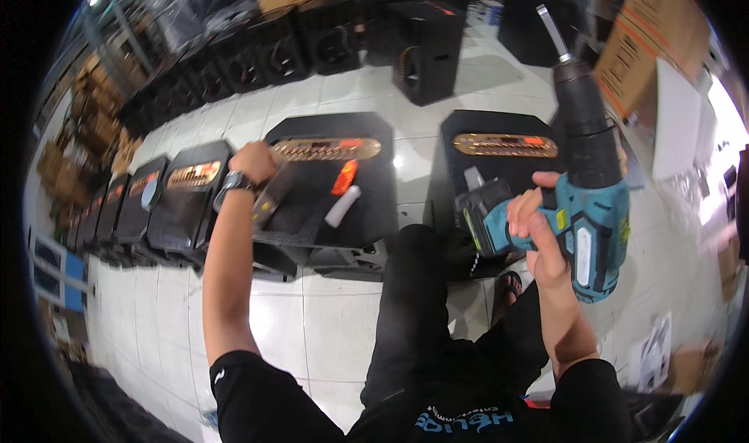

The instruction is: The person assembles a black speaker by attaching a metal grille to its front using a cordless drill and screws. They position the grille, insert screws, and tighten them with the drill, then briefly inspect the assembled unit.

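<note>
While the right hand (540, 234) clasps the drill (594, 209), aim its bit (554, 34) clear of the left hand (253, 163), grip unclear.

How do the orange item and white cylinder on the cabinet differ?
The orange item looks irregular; the white cylinder is rounded. The orange item lies nearer the gold panel, the white cylinder farther from it. Both lie on top of the black speaker cabinet.
</note>
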A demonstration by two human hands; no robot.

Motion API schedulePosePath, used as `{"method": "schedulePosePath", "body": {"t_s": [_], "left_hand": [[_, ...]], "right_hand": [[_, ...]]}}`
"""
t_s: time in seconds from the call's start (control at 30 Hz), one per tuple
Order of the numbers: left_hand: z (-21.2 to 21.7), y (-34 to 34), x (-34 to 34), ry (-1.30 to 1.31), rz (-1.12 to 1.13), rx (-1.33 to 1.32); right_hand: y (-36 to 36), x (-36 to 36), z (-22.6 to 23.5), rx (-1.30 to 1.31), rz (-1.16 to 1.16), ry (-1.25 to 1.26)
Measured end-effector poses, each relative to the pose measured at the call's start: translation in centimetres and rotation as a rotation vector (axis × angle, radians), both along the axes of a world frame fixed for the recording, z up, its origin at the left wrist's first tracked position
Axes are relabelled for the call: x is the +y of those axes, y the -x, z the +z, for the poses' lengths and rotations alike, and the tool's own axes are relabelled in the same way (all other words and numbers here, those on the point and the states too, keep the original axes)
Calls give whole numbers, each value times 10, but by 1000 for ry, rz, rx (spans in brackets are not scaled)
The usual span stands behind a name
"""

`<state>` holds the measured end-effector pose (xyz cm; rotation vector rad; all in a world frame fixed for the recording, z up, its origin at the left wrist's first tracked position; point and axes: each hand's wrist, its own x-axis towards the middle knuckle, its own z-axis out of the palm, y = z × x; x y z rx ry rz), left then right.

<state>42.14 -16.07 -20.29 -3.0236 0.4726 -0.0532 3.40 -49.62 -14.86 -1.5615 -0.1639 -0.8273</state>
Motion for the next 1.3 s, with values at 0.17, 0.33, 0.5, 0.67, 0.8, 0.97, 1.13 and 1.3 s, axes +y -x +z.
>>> {"method": "schedulePosePath", "body": {"t_s": [0.17,0.33,0.5,0.67,0.8,0.97,1.13,1.3], "left_hand": [[1,1,9,-92,-53,-76],[60,7,47,124,-146,-271],[74,163,-67,1303,-501,252],[-11,311,-166,1806,-416,764],[-45,347,-192,1949,-217,970],[-56,358,-185,1958,-192,1148],[-64,355,-175,2007,-172,1212],[-67,356,-162,2099,-70,1246]], "right_hand": [[75,-43,-13,220,-153,302],[134,-66,-72,313,-279,645],[154,-56,-104,281,-91,305],[166,-39,-147,201,-39,375],[178,-36,-143,212,-128,449],[191,-29,-147,270,-150,429],[202,-15,-170,359,-182,398],[198,-8,-166,408,-185,382]]}}
